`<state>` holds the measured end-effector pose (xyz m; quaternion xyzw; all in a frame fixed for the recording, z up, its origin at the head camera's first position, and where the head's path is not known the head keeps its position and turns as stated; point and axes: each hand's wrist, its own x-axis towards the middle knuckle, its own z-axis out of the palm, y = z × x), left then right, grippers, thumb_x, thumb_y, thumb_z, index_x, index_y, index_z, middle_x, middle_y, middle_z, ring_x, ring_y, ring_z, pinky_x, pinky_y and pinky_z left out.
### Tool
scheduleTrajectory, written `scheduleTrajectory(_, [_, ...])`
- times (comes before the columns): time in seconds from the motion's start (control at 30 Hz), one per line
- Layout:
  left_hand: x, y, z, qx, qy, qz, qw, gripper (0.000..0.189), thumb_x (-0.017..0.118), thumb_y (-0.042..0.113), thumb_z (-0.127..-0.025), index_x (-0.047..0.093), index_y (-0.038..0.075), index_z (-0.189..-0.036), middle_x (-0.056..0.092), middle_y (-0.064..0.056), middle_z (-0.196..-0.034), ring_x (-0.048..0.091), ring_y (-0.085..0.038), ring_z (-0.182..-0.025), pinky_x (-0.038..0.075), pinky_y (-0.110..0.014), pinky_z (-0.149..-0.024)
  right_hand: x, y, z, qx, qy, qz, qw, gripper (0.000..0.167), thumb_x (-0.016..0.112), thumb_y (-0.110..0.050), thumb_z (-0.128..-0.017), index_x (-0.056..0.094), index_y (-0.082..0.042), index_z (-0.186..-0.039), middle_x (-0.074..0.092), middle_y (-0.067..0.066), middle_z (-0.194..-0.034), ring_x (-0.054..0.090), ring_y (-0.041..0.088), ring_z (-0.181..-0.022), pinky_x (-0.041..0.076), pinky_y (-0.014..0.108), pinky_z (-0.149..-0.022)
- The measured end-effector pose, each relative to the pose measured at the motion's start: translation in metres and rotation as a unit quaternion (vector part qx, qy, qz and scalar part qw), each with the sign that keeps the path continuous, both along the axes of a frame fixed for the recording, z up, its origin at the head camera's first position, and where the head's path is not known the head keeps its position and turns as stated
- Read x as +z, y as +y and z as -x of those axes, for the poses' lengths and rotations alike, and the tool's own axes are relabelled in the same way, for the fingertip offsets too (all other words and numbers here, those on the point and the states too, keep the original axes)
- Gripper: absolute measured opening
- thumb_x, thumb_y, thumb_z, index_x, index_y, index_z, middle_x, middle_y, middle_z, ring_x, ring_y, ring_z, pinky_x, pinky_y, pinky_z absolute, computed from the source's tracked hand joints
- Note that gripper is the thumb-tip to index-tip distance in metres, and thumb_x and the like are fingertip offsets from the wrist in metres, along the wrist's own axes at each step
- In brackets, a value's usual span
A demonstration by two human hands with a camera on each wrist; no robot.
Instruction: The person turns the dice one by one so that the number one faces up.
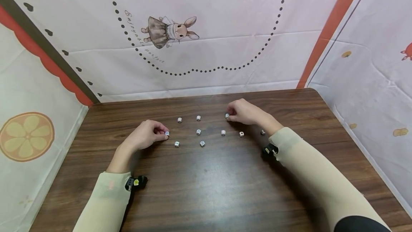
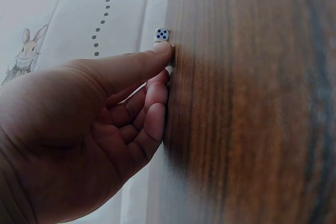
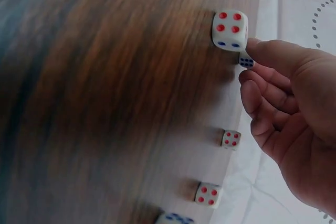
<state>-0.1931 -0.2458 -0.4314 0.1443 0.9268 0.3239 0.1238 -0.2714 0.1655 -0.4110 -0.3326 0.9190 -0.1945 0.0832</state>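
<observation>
In the head view my left hand (image 1: 145, 134) pinches a small white die (image 1: 167, 133) between thumb and fingers at the left of a spread of dice. Near its thumb tip in the left wrist view is a die (image 2: 161, 34) with a blue five. My right hand (image 1: 243, 112) holds another white die (image 1: 227, 116) by thumb and fingertips, towards the table's back. The right wrist view shows blue dots on that die (image 3: 247, 60), partly covered. A die with a red four (image 3: 230, 30) lies close to the right thumb.
Several white dice lie loose between the hands, among them one at front left (image 1: 177, 144) and one at front middle (image 1: 202, 143). Another die (image 1: 263, 132) lies beneath the right wrist. The brown wooden table (image 1: 206, 189) meets a printed cloth (image 1: 225, 17) behind.
</observation>
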Motion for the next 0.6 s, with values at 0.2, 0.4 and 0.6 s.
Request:
scheduleTrajectory(0.2, [0.0002,0.0018,-0.0001,0.001,-0.002,0.001,1.0,0.011,0.08,0.016,-0.097,0.08,0.012,-0.107,0.07,0.002,-0.088,0.061,-0.018,-0.083,0.05,-0.035,-0.076,-0.0055,-0.0057,0.0032,0.008,0.006,0.0,0.9999,0.009,0.076,-0.011,-0.097,0.076,-0.005,-0.104,0.068,0.001,-0.086,0.061,0.016,-0.08,0.052,0.038,-0.076])
scheduleTrajectory(0.4, [-0.0002,0.0021,0.0,0.0,-0.001,0.0,1.0,0.011,0.08,0.016,-0.097,0.08,0.011,-0.107,0.07,0.002,-0.088,0.061,-0.018,-0.083,0.05,-0.033,-0.075,-0.0071,-0.0075,0.0024,0.014,-0.01,0.015,0.9997,0.004,0.073,-0.01,-0.097,0.073,-0.006,-0.098,0.067,-0.001,-0.084,0.061,0.015,-0.078,0.051,0.037,-0.075])
scheduleTrajectory(0.6, [0.0002,0.0013,-0.0011,-0.001,-0.002,0.003,1.0,0.011,0.079,0.015,-0.097,0.08,0.011,-0.107,0.069,0.002,-0.088,0.061,-0.018,-0.083,0.05,-0.034,-0.075,-0.0075,-0.007,0.0026,0.013,-0.028,0.035,0.9989,0.004,0.074,-0.008,-0.095,0.072,-0.005,-0.097,0.068,-0.002,-0.084,0.063,0.014,-0.08,0.052,0.035,-0.076])
